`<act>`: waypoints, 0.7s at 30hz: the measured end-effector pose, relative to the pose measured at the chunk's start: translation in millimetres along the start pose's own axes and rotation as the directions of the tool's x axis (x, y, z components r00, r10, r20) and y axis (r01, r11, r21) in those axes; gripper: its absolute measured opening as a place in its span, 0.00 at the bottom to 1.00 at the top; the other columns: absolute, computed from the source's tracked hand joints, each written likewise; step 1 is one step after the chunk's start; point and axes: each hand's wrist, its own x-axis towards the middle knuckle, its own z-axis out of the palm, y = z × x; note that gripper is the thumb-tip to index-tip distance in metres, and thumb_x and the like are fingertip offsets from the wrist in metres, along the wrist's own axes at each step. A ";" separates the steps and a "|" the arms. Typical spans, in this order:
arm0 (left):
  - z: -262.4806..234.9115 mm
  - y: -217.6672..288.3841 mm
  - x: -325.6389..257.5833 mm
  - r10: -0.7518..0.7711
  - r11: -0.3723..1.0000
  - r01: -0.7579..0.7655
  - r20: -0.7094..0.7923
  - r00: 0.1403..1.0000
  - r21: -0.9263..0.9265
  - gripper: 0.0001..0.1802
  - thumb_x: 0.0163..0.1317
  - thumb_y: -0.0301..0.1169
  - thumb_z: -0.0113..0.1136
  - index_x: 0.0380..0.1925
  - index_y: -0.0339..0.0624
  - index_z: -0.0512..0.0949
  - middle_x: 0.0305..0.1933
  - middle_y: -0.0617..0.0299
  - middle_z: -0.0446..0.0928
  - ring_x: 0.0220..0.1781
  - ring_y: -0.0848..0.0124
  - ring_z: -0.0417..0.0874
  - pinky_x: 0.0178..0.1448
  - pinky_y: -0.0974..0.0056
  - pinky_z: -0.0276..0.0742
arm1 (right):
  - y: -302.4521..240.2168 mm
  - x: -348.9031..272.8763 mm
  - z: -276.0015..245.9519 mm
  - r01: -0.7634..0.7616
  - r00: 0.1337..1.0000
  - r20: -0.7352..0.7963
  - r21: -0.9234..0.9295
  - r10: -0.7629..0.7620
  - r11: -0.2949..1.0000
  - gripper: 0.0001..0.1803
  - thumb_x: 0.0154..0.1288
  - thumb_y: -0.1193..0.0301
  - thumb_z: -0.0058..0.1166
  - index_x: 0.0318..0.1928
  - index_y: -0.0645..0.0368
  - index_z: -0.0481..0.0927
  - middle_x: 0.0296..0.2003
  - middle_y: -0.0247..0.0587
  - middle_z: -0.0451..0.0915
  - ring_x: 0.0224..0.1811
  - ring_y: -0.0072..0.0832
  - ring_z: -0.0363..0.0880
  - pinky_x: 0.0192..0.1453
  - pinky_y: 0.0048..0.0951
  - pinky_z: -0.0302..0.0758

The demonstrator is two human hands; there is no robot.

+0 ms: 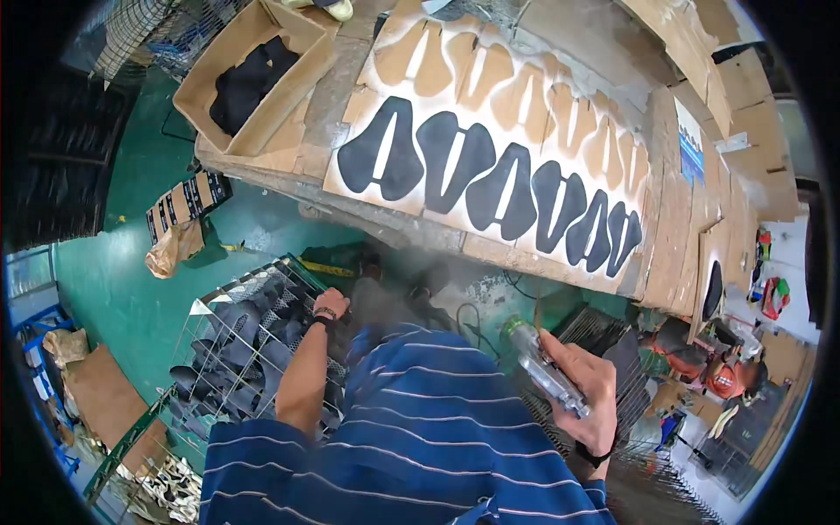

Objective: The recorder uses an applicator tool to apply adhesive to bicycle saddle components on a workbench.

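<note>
My right hand (584,389) is wrapped round a metal spray gun (547,372), held at the right of my body below the table. On the left, my left hand (331,304) is closed at the rim of a wire rack (254,363) heaped with dark sole-shaped pieces (241,319); its fingertips are partly hidden. Ahead, a row of black insole-shaped pieces (455,162) lies on a cardboard sheet (420,223). White overspray surrounds them, and behind them bare brown outlines (490,74) of the same shape show on the sheet.
A cardboard box (302,66) with black pieces stands at the table's left end. A black grille-like rack (591,328) is beside my right hand. On the green floor (109,306) sits a patterned carton with brown paper (175,245). Cardboard panels (744,131) edge the table's right.
</note>
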 end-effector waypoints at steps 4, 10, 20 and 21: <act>4.1 -2.2 15.1 -0.077 0.996 0.077 0.000 0.997 -0.055 0.24 0.63 0.48 0.60 0.44 0.37 0.86 0.52 0.38 0.85 0.58 0.43 0.86 0.62 0.46 0.83 | 5.1 9.4 9.7 0.023 0.990 -0.141 -0.007 -0.024 1.000 0.37 0.47 0.82 0.62 0.64 0.66 0.80 0.37 0.55 0.83 0.34 0.46 0.83 0.42 0.35 0.78; 13.3 -2.6 22.5 -0.101 0.991 0.095 -0.065 0.993 -0.094 0.26 0.61 0.50 0.65 0.43 0.36 0.85 0.49 0.40 0.86 0.54 0.43 0.87 0.60 0.47 0.83 | 0.4 18.3 13.2 -0.046 0.969 -0.241 0.012 0.048 0.999 0.31 0.55 0.83 0.68 0.63 0.67 0.81 0.39 0.51 0.86 0.38 0.35 0.85 0.45 0.29 0.78; 10.5 1.5 12.3 -0.087 0.983 0.082 -0.019 0.996 -0.166 0.26 0.59 0.46 0.64 0.46 0.34 0.84 0.51 0.39 0.86 0.58 0.43 0.86 0.63 0.46 0.82 | 7.8 1.8 7.7 -0.009 0.997 -0.071 -0.035 0.007 0.999 0.40 0.42 0.84 0.61 0.64 0.66 0.80 0.38 0.56 0.84 0.36 0.50 0.85 0.44 0.37 0.80; 10.8 3.5 12.6 -0.102 0.984 0.096 -0.028 0.994 -0.149 0.25 0.59 0.48 0.65 0.44 0.37 0.85 0.50 0.41 0.86 0.57 0.44 0.86 0.63 0.46 0.82 | 11.7 0.8 9.7 -0.018 0.992 -0.127 -0.046 0.012 0.999 0.36 0.46 0.85 0.64 0.63 0.67 0.81 0.38 0.56 0.85 0.37 0.47 0.86 0.44 0.36 0.80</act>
